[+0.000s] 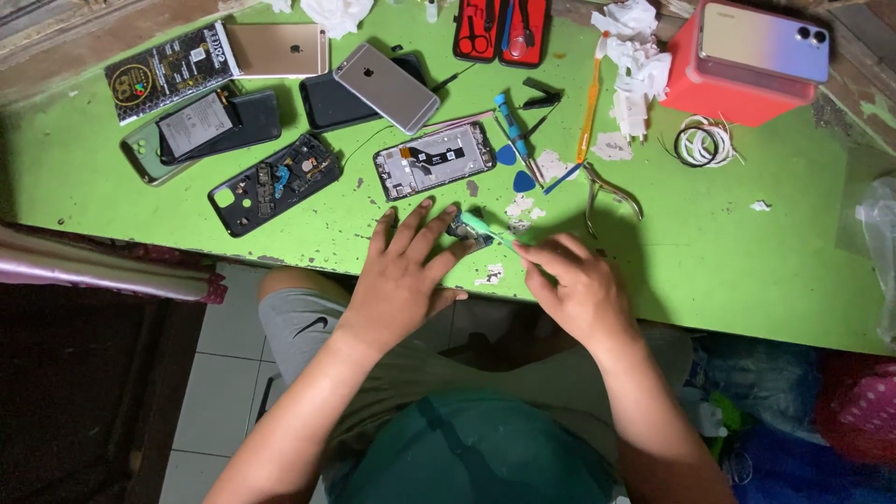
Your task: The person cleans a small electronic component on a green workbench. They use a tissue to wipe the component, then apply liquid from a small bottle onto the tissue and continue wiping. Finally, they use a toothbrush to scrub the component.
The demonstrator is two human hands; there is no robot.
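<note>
— Left hand (401,275)?
— Lay flat near the bench's (747,271) front edge, fingers spread, grip released, fingertips pressing down on a small circuit board (464,229).
— Right hand (574,280)?
— Just beside the left, grip clenched on a thin green-tipped tool (490,231), tip touching the circuit board.
— Circuit board's place?
— On the green bench close to the front edge, about midway along it, between both hands.
— Beyond the hands?
— Saw an opened phone frame (434,161), just behind the board. Left of that, a black phone back (273,183) with parts exposed, then a dark phone (219,123) carrying a battery. Toward the back edge, a gold phone (277,49) and a grey phone (386,87) lying face down.
— Tools?
— Blue screwdriver (513,138) and blue picks (515,170) near the frame, an orange-handled brush (590,103), metal pliers (607,191) right of the board, a red tool case (502,30) at the back edge.
— Right back corner?
— Red box (719,89) with a bluish phone (763,39) on top; white cable coil (702,142) near it, crumpled tissue (635,56) beside it.
</note>
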